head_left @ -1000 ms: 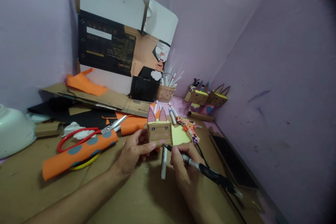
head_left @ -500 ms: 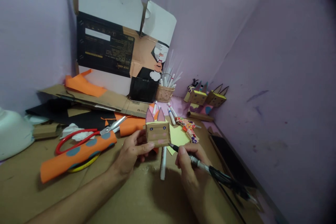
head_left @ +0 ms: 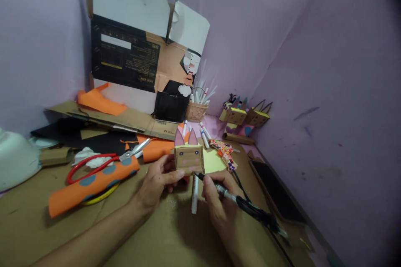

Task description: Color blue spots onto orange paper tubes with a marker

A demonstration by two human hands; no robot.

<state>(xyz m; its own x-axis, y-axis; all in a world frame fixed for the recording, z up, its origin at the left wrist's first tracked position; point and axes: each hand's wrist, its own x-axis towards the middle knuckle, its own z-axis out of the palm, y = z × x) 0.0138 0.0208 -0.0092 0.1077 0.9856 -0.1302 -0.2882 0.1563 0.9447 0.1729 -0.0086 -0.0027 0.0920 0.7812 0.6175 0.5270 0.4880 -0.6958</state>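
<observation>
My left hand (head_left: 158, 177) grips the lower left side of a small cardboard animal head (head_left: 189, 159), thumb in front. It has pointed pink ears, drawn eyes and pink cheek marks. In my right hand (head_left: 221, 198) is a pen (head_left: 227, 194) with a dark tip, a pale barrel and a black-wrapped back end. Its tip is at the lower edge of the face, near the pink mouth mark; whether it touches cannot be made out. Below the head a white marker (head_left: 194, 196) lies on the cardboard. Yellow paper (head_left: 215, 162) lies behind the hands.
At left lie red-handled scissors (head_left: 134, 151) and an orange tube with grey dots (head_left: 94, 183). A basket of markers (head_left: 197, 110) stands by an opened box (head_left: 125, 54). Floral paper pieces (head_left: 222, 148), a dark phone-like slab (head_left: 277, 192) and other cardboard animals (head_left: 247, 117) are at right.
My right hand has moved left with the pen, bringing its tip from the head's lower right corner towards the mouth mark. The left hand and the head stay nearly still.
</observation>
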